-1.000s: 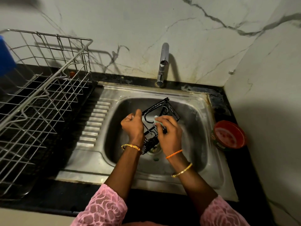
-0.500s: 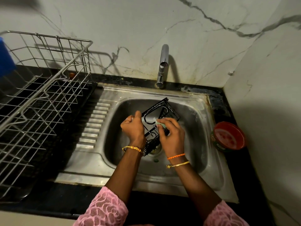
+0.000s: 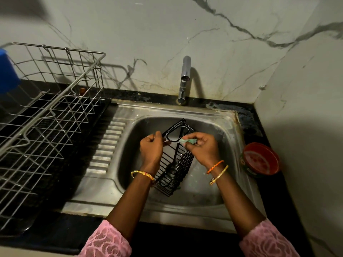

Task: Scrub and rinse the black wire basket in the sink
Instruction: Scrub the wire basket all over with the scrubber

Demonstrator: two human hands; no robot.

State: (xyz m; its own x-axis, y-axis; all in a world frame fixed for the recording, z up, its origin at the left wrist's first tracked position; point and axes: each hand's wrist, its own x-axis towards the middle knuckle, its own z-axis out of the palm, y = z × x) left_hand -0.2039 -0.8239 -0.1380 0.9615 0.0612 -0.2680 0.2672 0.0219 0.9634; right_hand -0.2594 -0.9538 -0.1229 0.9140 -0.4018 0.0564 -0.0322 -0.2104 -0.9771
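The black wire basket (image 3: 175,164) is held tilted over the steel sink (image 3: 200,195), its open end pointing toward the back wall. My left hand (image 3: 150,148) grips the basket's left rim. My right hand (image 3: 203,147) pinches a small green scrub pad (image 3: 187,141) against the basket's upper right rim. The basket's lower end hangs near the drain, which it hides. No water runs from the tap (image 3: 184,80).
A large steel dish rack (image 3: 46,117) stands on the black counter to the left, with a blue object (image 3: 7,71) at its far edge. A red round container (image 3: 260,160) sits on the counter right of the sink. Marble walls close the back and right.
The basket has been lifted and turned more lengthwise. My right hand with the pad moved up to the basket's upper rim, and both hands have drawn apart.
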